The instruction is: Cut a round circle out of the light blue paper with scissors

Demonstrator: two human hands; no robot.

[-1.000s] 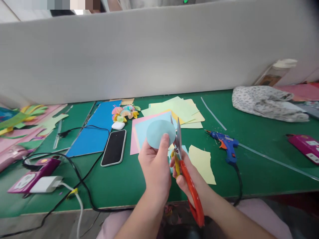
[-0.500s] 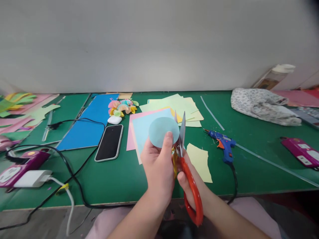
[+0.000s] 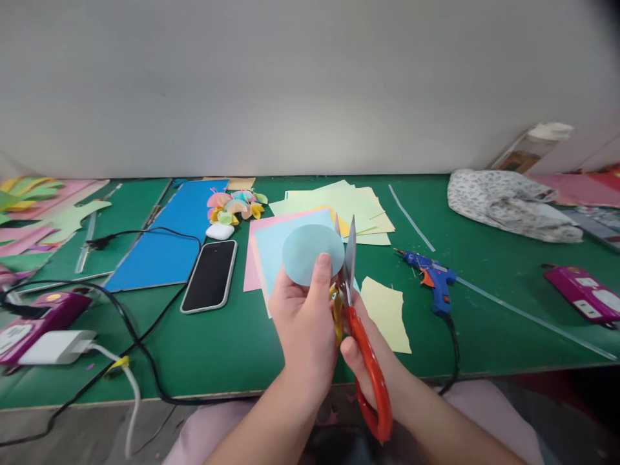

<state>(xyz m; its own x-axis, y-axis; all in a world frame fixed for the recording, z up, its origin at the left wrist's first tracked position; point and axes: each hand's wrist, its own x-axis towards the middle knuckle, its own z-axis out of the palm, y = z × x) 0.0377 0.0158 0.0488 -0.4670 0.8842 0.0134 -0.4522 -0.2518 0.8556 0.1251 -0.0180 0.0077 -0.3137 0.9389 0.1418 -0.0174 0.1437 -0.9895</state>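
Observation:
Between the thumb and fingers of my left hand (image 3: 307,316) is a round light-blue paper disc (image 3: 310,248), held up over the sheets. My right hand (image 3: 368,349) grips red-handled scissors (image 3: 371,368), whose blades point away from me, slightly apart, at the disc's right edge. Something yellow, partly hidden, shows between my hands beside the scissors. Behind the disc lie light-blue (image 3: 271,242) and pink sheets, with pale green sheets (image 3: 339,200) further back. A torn pale-yellow piece (image 3: 385,313) rests right of the scissors.
Left stand a phone (image 3: 210,276), a white case (image 3: 219,231), paper flowers (image 3: 235,205), a blue board (image 3: 169,236), cables and a purple power strip (image 3: 48,316). Right are a blue glue gun (image 3: 436,278), a clear glue strip, patterned cloth (image 3: 508,206), another purple strip (image 3: 584,294) and a bottle (image 3: 533,147).
The disc, both hands and the scissors have shifted slightly left in view, as has the whole scene. Both holds look the same.

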